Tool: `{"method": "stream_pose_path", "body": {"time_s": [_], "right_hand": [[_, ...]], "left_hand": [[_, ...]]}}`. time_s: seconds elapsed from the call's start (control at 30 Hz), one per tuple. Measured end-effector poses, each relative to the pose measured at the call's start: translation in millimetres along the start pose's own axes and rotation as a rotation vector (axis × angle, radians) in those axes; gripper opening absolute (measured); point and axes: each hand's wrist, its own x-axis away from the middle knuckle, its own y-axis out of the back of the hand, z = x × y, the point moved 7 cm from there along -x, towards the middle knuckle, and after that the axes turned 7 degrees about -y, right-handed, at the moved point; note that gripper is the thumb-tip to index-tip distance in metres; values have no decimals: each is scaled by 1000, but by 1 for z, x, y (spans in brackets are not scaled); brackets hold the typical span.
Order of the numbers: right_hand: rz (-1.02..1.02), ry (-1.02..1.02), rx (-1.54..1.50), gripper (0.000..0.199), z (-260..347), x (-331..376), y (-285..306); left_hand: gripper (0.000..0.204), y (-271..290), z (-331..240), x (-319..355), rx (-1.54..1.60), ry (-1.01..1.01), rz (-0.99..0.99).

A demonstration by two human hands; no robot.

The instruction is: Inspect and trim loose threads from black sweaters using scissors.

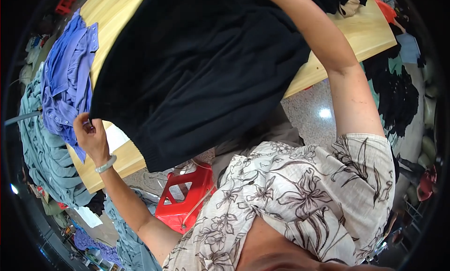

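Note:
A large black garment [201, 79] with a ribbed band along its near left edge is spread and partly lifted over a pale wooden table [375, 34]. My left hand [91, 139], a pale bangle at its wrist, pinches the garment's left corner between thumb and fingers. Folds run across the cloth toward the right, and its near edge hangs past the table's front. My right arm [323, 36] reaches far over the table, with its wrist at the top edge of the picture. The right hand itself is out of sight there.
Purple-blue shirts [70, 79] lie along the table's left edge, beside a heap of grey-green garments [47, 149]. A red plastic stool [187, 191] stands below the table. Dark clothes [398, 93] are piled at the right; more dark and beige cloth [349, 7] lies at the far right.

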Motion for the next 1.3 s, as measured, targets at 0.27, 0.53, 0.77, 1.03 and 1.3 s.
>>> {"method": "stream_pose_path", "body": {"time_s": [0.27,0.53,0.77,1.03,1.3], "right_hand": [[576,-19,226,16,-34,113,47],[716,-602,189,38,-46,142,65],[736,-685,-331,48,-35,170,32],[787,-725,-633,26,-93,181,-17],[242,-916,-763,46,-56,140,68]], "left_hand": [[27,-49,-46,84,-76,-86,423],[39,-34,-32,123,-27,190,296],[36,-45,-36,131,169,451,225],[22,-53,-42,142,154,269,-13],[25,-37,-40,142,402,321,76]]}}
